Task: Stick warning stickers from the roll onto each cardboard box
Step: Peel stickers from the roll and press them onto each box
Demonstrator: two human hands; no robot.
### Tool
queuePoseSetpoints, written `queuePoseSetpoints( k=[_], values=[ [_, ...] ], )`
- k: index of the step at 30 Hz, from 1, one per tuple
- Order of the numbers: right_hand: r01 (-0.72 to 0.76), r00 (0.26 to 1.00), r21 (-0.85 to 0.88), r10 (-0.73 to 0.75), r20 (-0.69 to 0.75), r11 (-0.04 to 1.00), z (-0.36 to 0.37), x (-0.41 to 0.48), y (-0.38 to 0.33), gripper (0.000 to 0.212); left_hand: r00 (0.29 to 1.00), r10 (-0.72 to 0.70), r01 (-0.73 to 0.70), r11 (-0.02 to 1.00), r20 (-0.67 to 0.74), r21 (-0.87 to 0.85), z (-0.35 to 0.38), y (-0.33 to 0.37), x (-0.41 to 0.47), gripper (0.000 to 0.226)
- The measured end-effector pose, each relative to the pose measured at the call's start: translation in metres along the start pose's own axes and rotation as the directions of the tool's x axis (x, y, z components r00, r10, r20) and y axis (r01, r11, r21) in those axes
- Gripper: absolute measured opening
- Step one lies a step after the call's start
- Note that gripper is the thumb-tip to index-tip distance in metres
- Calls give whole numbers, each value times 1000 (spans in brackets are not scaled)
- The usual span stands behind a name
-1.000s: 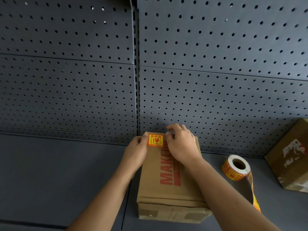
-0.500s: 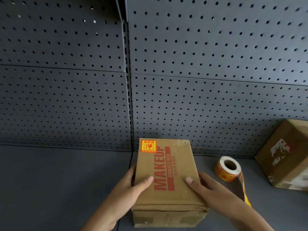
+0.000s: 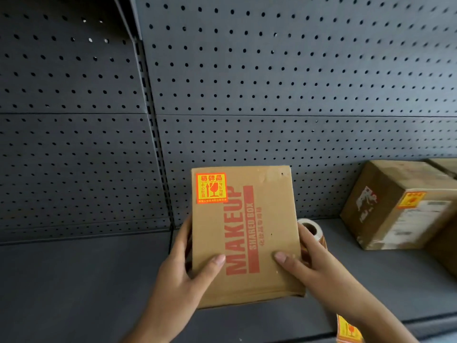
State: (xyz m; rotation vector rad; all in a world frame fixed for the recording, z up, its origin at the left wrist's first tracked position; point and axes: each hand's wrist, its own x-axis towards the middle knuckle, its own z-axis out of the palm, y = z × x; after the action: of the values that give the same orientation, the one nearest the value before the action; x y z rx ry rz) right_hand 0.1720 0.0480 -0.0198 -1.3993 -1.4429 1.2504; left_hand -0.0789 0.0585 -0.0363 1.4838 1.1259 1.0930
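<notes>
While the left hand (image 3: 173,276) and right hand (image 3: 314,266) are gripping the box's (image 3: 272,206) sides, thumbs on top, they should be carrying it level, clear of the roll (image 3: 304,221).

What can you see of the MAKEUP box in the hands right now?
The MAKEUP box is plain brown cardboard, closed, with red print reading MAKEUP SHARED BOX running along its top face. A yellow-and-red warning sticker sits flat at its far left corner. The left hand grips its left side and the right hand its right side, thumbs on top. It hides part of the sticker roll behind it. Whether it touches the shelf cannot be told.
</notes>
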Motion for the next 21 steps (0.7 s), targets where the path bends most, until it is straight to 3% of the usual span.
queuePoseSetpoints(
  k=[12, 21],
  values=[
    [21, 966, -23, -26, -256, 1000, -26, -68, 4, 72, 974, 119, -105, 991, 193, -81, 49, 6, 8, 77],
    [21, 910, 8, -16, -414, 1000, -67, -144, 18, 71, 925, 189, -160, 981, 331, -112, 120, 22, -5, 81]
  ],
)
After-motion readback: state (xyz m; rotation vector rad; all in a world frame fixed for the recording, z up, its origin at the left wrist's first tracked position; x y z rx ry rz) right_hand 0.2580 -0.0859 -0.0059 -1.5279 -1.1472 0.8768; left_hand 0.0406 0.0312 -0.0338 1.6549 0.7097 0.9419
